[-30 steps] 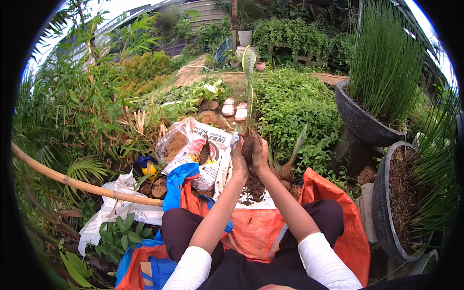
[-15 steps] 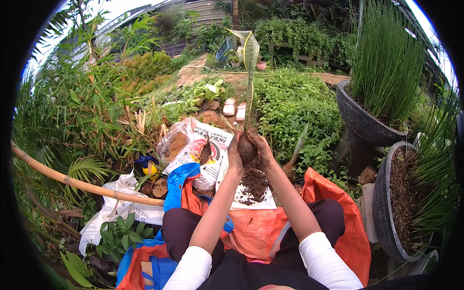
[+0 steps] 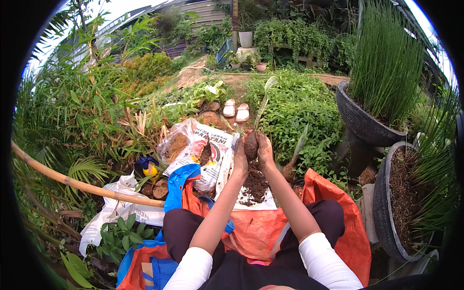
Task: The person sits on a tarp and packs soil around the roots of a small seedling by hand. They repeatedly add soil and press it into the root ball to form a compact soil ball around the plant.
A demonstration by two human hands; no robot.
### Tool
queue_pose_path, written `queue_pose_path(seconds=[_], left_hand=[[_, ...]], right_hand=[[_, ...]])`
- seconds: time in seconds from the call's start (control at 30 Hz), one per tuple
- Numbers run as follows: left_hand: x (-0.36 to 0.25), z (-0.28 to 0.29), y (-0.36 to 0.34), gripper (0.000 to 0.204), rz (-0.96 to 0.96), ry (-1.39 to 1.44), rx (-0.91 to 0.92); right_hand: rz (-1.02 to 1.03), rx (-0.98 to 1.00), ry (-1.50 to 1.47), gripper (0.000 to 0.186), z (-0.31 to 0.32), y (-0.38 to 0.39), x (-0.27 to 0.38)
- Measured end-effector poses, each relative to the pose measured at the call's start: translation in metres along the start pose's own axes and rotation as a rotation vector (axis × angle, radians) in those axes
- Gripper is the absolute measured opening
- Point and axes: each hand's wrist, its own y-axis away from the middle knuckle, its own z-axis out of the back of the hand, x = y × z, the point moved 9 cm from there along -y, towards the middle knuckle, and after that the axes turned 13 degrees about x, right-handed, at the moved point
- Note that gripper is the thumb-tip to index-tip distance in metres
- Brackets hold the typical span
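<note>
Between my soil-stained palms is a round, dark root ball (image 3: 251,146) with a tall leafy plant (image 3: 263,107) growing from its top, its leaf leaning away and to the right. My left hand (image 3: 240,155) is cupped round the ball's left side, and my right hand (image 3: 264,150) presses on its right side. Under my hands a heap of loose dark soil (image 3: 255,186) lies on a white sheet (image 3: 240,204). A second, similar plant (image 3: 299,143) with a brown root ball stands to the right of my right hand.
A printed white sack (image 3: 212,176) and a clear plastic bag of brown material (image 3: 177,145) lie left of my hands. An orange tarp (image 3: 251,232) covers the ground before me. White clogs (image 3: 229,108) rest farther off. Large dark planters (image 3: 382,193) stand right; a bamboo pole (image 3: 87,185) crosses left.
The plant's leaf has tipped away from me and to the right, uncovering the far pots and clogs. Both hands have shifted slightly right with the root ball.
</note>
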Motion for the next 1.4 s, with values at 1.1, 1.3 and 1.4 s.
queue_pose_path(seconds=[1.1,1.3,1.4], left_hand=[[-0.07,-0.066,0.025,0.027,-0.404,-1.04,0.506],[-0.057,-0.06,0.021,0.021,-0.336,-1.013,0.51],[-0.046,-0.046,0.015,0.02,-0.258,-0.838,0.472]], right_hand=[[-0.354,-0.113,-2.114,0.029,-0.045,0.019,0.012],[-0.529,0.36,-1.591,0.042,-0.025,0.013,-0.018],[-0.511,-0.149,-2.436,0.048,-0.004,0.007,-0.045]])
